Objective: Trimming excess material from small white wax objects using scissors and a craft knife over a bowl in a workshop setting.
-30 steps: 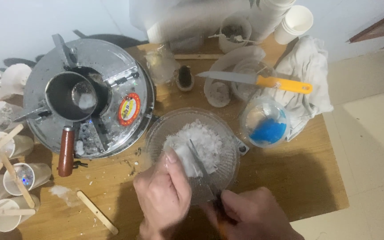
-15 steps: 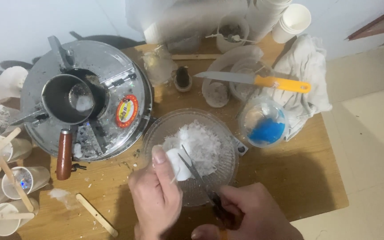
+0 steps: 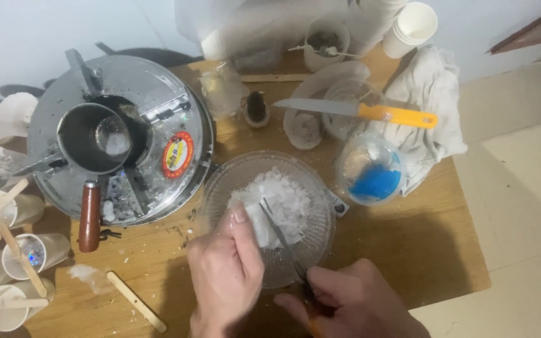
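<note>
A clear glass bowl (image 3: 311,181) sits on the wooden table, filled with white wax-like chunks (image 3: 283,197). My left hand (image 3: 223,275) grips a white block at the bowl's near left rim, thumb pressed on top. My right hand (image 3: 352,307) holds a small knife (image 3: 280,241) by its handle; the blade lies across the white block inside the bowl.
A round metal pot lid (image 3: 151,125) carries a small steel pan (image 3: 92,141) with a wooden handle. Left are paper cups with sticks (image 3: 14,250). A loose stick (image 3: 136,300) lies near. Behind are an orange-handled knife (image 3: 370,112), a blue-filled container (image 3: 370,172) and a cloth (image 3: 433,94).
Both hands shifted slightly left and nearer with the block; the knife blade has moved across the white block in the bowl.
</note>
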